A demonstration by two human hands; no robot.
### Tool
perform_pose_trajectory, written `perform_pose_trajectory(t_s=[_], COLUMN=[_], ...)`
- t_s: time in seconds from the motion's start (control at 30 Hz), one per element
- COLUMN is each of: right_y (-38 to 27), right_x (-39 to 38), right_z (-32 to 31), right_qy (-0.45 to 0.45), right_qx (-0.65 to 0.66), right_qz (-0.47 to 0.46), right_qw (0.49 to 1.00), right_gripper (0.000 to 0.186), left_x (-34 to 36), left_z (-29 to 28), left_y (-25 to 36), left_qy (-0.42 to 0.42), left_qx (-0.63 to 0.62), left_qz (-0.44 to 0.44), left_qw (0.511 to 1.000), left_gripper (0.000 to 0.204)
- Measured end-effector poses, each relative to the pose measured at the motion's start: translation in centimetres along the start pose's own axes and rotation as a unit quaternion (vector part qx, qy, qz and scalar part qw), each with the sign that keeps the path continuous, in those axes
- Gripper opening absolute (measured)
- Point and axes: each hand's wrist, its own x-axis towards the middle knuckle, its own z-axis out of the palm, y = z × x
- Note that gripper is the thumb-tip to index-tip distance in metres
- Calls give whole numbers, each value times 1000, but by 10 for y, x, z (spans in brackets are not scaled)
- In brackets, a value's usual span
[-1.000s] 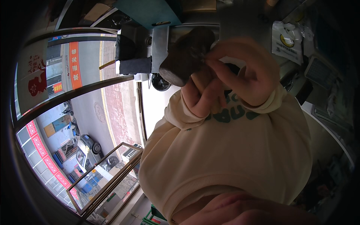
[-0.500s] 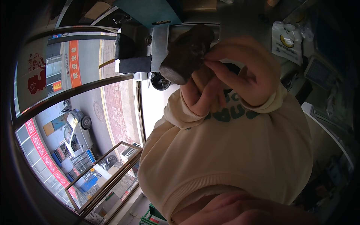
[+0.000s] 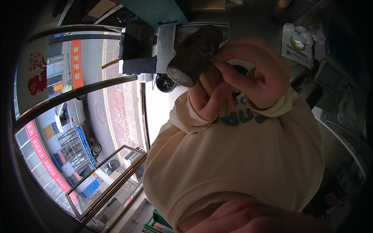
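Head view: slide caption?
Left hand around a wooden handle, right hand at a dark block, window at left.

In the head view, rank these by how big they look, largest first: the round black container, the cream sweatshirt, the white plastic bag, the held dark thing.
1. Cream sweatshirt
2. Held dark thing, perhaps enlarged by nearness to the camera
3. White plastic bag
4. Round black container

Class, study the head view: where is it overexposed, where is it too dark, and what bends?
Head view: the white surface left of centre looks blown out; the dark tool is dimly lit, with faint glints; the window frame curves through fisheye distortion; the picture's corners fade to black.
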Motion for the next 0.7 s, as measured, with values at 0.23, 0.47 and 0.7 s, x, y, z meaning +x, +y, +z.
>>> perform_pose_trajectory(t_s=[0.23,0.47,0.7], right_y=[4,5,4], right_x=[1,1,0], right_z=[0,1,1], right_qy=[-12,3,-4], right_qx=[8,-7,-33], right_qz=[9,1,-10], right_qw=[1000,1000,999], right_gripper=[25,24,24], left_x=[0,2,1], left_z=[5,6,10], left_y=[5,11,5], left_qy=[35,38,77], left_qx=[-43,-36,-37], left_qz=[-30,-70,-31], left_qw=[998,996,996], left_gripper=[58,60,59])
